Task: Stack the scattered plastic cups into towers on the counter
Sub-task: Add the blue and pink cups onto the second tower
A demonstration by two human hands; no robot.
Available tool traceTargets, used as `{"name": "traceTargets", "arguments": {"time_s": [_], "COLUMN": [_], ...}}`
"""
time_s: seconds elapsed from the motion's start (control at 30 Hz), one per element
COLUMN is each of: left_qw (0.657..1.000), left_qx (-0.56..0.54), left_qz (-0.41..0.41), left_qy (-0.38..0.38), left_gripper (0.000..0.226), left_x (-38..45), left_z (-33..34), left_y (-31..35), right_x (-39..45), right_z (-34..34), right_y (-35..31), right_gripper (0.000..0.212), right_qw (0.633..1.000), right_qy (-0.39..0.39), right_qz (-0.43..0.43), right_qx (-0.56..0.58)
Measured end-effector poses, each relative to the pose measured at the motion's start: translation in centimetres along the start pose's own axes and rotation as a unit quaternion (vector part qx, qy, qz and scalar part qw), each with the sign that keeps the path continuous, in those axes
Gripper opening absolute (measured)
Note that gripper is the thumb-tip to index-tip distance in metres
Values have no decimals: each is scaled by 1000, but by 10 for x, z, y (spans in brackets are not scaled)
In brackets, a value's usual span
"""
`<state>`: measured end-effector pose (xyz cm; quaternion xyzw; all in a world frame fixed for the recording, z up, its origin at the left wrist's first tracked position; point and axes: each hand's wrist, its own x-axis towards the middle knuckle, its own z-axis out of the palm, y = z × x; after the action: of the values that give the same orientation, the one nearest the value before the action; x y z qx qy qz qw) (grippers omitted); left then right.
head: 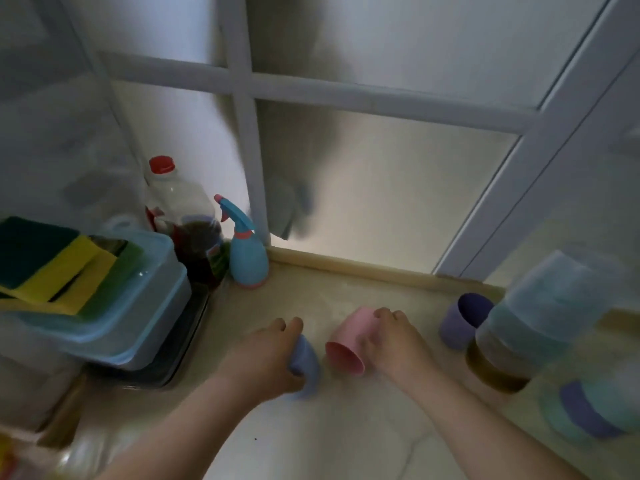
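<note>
I see both hands low over the pale bench (pixel 277 441), each wrapped around a cup. My left hand (pixel 268 355) grips a blue cup (pixel 306 363), fingers curled over its top side, the cup tilted with its wide mouth pointing down and toward me. My right hand (pixel 391 336) holds a pink cup (pixel 348 341) lying on its side, fingers curled over the far end and its open mouth facing toward me; whether it touches the bench I cannot tell, since the frame is blurred. The two cups sit just beside each other with a narrow gap between them. To the right, a purple cup (pixel 462 320) lies tipped with its dark opening facing up and right, near the back edge of the bench. Just beside it stands a stack of upside-down cups (pixel 526 317), pale teal on top, with an olive-brown one at the base. Nearer to me on the right, a purple and teal pair of cups (pixel 588 410) lies nested, heavily blurred. At the back left corner stand a blue spray bottle (pixel 247 251) and a clear bottle with a red cap (pixel 180 216), next to a plastic tub (pixel 138 317) holding yellow and green sponges (pixel 69 271).
</note>
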<state>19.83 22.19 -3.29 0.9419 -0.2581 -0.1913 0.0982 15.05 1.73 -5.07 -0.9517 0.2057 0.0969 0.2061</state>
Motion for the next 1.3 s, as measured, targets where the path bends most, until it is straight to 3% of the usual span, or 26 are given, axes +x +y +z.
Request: {"name": "traceTargets", "arguments": {"time_s": [0.17,0.43,0.6,0.73,0.93,1.13,1.2,1.3], "left_qw": [1000,999,999,999,997,995,995,997], "left_qx": [10,7,23,23,58,76,77,53], "left_qz": [25,35,34,35,38,26,16,5], "left_qy": [-9,9,13,18,32,64,66,64], "left_gripper": [56,55,53,55,57,60,51,50], "left_x": [8,-3,-13,-22,-48,-94,-111,-133], "left_z": [4,1,3,6,10,10,11,19], "left_y": [3,-4,-2,4,31,68,93,142], "right_x": [16,24,12,-5,-50,-103,-121,-156], "right_z": [16,45,48,42,15,-16,-24,-43], "right_y": [-6,-12,-9,-3,8,29,48,89], "right_gripper": [65,75,73,69,36,70,84,80], "right_qw": [983,940,926,938,935,927,930,925], "right_qy": [-25,-64,-58,-22,-30,-68,-64,-60], "right_qz": [158,235,216,166,29,-89,-113,-135], "right_qx": [95,238,303,304,352,357,343,350]}}
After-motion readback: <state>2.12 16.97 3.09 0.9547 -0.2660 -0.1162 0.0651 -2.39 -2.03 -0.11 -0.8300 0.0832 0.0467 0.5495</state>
